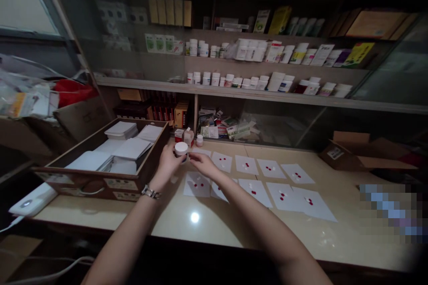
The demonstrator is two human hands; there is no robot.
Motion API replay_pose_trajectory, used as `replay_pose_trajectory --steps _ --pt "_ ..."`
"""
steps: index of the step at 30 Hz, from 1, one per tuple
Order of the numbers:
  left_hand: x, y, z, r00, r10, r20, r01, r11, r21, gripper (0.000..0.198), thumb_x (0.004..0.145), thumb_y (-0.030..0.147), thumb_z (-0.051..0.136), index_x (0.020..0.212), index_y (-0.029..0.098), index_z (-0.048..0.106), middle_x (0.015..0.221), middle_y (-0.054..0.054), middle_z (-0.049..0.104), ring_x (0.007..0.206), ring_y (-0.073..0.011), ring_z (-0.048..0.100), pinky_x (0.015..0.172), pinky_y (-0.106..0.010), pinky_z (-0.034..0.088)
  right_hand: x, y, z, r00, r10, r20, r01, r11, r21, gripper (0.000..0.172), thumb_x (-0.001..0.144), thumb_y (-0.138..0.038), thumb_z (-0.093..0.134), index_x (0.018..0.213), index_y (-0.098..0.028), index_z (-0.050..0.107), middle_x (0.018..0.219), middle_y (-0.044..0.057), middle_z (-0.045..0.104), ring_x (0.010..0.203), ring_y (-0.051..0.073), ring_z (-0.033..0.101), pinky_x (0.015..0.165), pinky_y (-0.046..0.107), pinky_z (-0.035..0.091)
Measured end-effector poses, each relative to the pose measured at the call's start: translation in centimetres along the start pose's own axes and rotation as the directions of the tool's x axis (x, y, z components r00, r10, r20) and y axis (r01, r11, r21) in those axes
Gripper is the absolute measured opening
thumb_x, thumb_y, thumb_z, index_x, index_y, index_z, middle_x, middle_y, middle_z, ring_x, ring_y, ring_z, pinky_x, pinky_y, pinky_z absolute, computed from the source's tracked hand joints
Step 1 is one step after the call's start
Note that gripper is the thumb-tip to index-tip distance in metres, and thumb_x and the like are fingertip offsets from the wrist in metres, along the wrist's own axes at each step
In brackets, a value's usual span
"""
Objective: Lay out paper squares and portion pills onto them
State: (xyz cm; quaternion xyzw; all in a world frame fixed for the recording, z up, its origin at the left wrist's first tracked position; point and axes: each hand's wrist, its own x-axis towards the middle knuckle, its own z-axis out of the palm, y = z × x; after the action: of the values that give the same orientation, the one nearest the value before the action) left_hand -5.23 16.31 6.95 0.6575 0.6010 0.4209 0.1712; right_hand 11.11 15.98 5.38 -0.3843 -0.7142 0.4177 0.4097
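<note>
My left hand (169, 160), with a watch on its wrist, is wrapped round a small white-capped pill bottle (181, 148) held just above the counter. My right hand (203, 164) reaches to the bottle's right side, fingers together in a pinch next to it; what they hold is too small to make out. Below and to the right lie several white paper squares (246, 164) in two rows, each with a few red or white pills on it.
A wooden drawer (152, 156) holding stacks of white paper stands at the left on the beige counter (207, 227). Small bottles (199, 140) and boxes stand behind the hands. Shelves of medicine bottles (261, 81) fill the back. An open cardboard box (354, 151) sits at right.
</note>
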Motion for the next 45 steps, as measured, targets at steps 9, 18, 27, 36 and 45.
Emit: replay_pose_trajectory --steps 9,18,27,36,45 --pt "3.5 -0.7 2.3 0.991 -0.114 -0.072 0.131 0.938 0.321 0.035 0.081 0.015 0.057 0.114 0.010 0.047 0.109 -0.020 0.055 0.089 -0.0282 0.064 0.072 -0.034 0.048 4.5 1.9 4.6 0.993 -0.006 -0.117 -0.020 0.976 -0.216 0.048 0.075 0.000 0.046 0.116 -0.020 0.062 0.122 0.008 0.066 0.114 0.026 0.058 0.100 0.043 0.042" --pt "4.7 -1.6 3.4 0.985 -0.158 -0.068 0.172 0.906 0.387 0.030 0.084 0.017 0.053 0.112 0.008 0.045 0.108 -0.022 0.056 0.088 -0.0297 0.066 0.068 -0.034 0.050 5.9 2.5 4.5 0.992 0.002 -0.124 -0.034 0.967 -0.252 0.043 0.073 0.001 0.046 0.107 -0.019 0.062 0.119 0.008 0.066 0.108 0.023 0.059 0.096 0.037 0.043" --pt "4.7 -2.2 4.2 0.976 -0.197 -0.095 0.219 0.888 0.404 0.033 0.084 0.018 0.057 0.114 0.010 0.046 0.112 -0.019 0.056 0.094 -0.0286 0.066 0.072 -0.034 0.052 6.1 4.0 4.8 0.990 0.030 -0.137 -0.060 0.975 -0.216 0.044 0.067 0.003 0.045 0.101 -0.019 0.063 0.114 0.007 0.069 0.105 0.020 0.060 0.095 0.034 0.044" --pt "3.0 -0.6 3.7 0.973 -0.177 -0.151 0.226 0.876 0.426 0.057 0.082 0.007 0.048 0.136 0.003 0.031 0.126 -0.025 0.050 0.114 -0.0312 0.056 0.090 -0.039 0.049 5.5 2.9 4.1 0.980 0.044 -0.193 -0.079 0.981 -0.178 0.053 0.072 -0.002 0.049 0.121 -0.020 0.058 0.125 0.007 0.063 0.112 0.020 0.056 0.100 0.036 0.042" --pt "-2.1 3.4 4.2 0.995 0.100 0.030 -0.104 0.932 0.348 0.035 0.081 0.008 0.043 0.112 0.011 0.058 0.120 -0.016 0.055 0.117 -0.0295 0.050 0.100 -0.045 0.044 -1.7 -0.6 -0.3 0.965 0.121 -0.233 -0.218 0.865 -0.451 0.034 0.078 -0.007 0.046 0.106 -0.017 0.064 0.101 0.009 0.065 0.093 0.019 0.060 0.086 0.030 0.046"
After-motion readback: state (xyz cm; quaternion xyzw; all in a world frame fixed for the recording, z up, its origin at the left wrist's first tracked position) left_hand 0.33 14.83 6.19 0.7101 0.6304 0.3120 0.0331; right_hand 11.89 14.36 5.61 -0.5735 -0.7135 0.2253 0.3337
